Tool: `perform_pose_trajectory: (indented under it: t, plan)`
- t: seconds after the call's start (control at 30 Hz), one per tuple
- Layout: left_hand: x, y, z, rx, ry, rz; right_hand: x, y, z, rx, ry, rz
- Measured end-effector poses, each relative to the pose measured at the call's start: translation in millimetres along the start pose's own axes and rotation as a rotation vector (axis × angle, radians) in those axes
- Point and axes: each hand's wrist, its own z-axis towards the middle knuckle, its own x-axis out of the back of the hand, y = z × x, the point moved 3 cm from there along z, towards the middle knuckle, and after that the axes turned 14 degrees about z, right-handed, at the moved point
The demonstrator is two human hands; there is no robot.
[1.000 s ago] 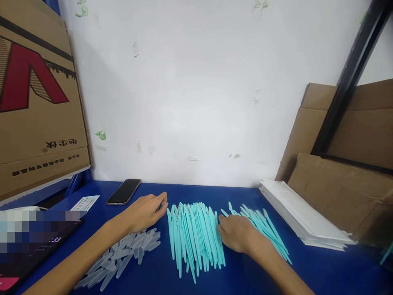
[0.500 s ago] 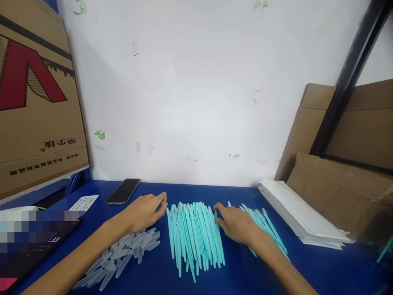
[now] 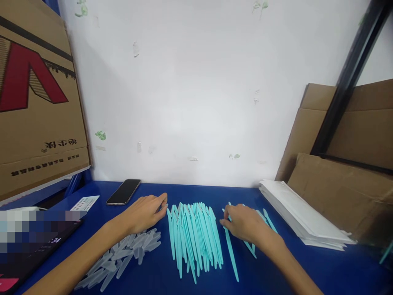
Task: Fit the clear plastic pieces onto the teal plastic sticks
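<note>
- Blue table [image 3: 307, 266] against a white wall [image 3: 196, 82]: neither has changed, and the view barely shifts.
- Middle bundle of teal sticks [image 3: 193, 233] lies as it did half a second ago, fanned from near to far at the table's centre.
- Left hand [image 3: 144, 213] has not moved. It is palm down with fingers loosely together, tips touching the bundle's far left corner, and holds nothing that shows.
- Right hand [image 3: 245, 223] has drawn back to the right from the bundle's edge. Its fingers are bent and close together, with the tips on one stick's far end; whether they pinch it or only press it, I cannot tell.
- Single stick [image 3: 231, 254] now lies alone between the bundle and the right pile, running near to far. Half a second ago that strip of table was bare.
- Right pile of teal sticks [image 3: 269, 222] is mostly hidden under the right hand and wrist, so its extent cannot be made out.
- Clear pieces [image 3: 123, 256] at near left are partly covered by the left forearm.
- Screen [image 3: 37, 250] at the near left edge is blurred and cut off.
</note>
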Motion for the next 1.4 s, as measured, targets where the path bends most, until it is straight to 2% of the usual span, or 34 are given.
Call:
perform_pose_trajectory:
  t: [0.17,0.37,0.5,0.6,0.7,0.77,0.83,0.93,1.0,1.17,1.4]
  plan:
    - [2.4,3,1,-0.04,0.107,-0.039,4,-4,-9,-0.001,-0.117,-0.005]
    - [-9.7,-1,6,-0.077,0.193,-0.082,3,-6,-13,-0.001,-0.138,-0.065]
    - [-8.8,3,6,-0.021,0.23,-0.158,4,-3,-11,0.016,-0.099,-0.083]
    - [-3.1,9,5,0.042,0.263,-0.262,11,-3,-7,0.031,-0.002,-0.06]
    - [1.2,13,5,0.091,0.291,-0.467,23,-4,-3,0.042,0.24,0.073]
    - [1.3,15,6,0.119,0.294,-0.626,27,-7,-2,0.111,0.387,0.186]
    - [-0.6,15,7,0.135,0.289,-0.755,25,-14,-2,0.243,0.447,0.261]
    - [-5.9,14,10,0.15,0.243,-0.886,14,-24,-3,0.424,0.427,0.291]
    - [-9.6,15,11,0.154,0.201,-0.955,6,-31,-4,0.485,0.387,0.291]
    - [-13.7,22,10,0.173,0.179,-1.095,-2,-40,-8,0.542,0.332,0.299]
    - [-17.1,26,9,0.215,0.148,-1.151,-2,-40,-8,0.558,0.325,0.305]
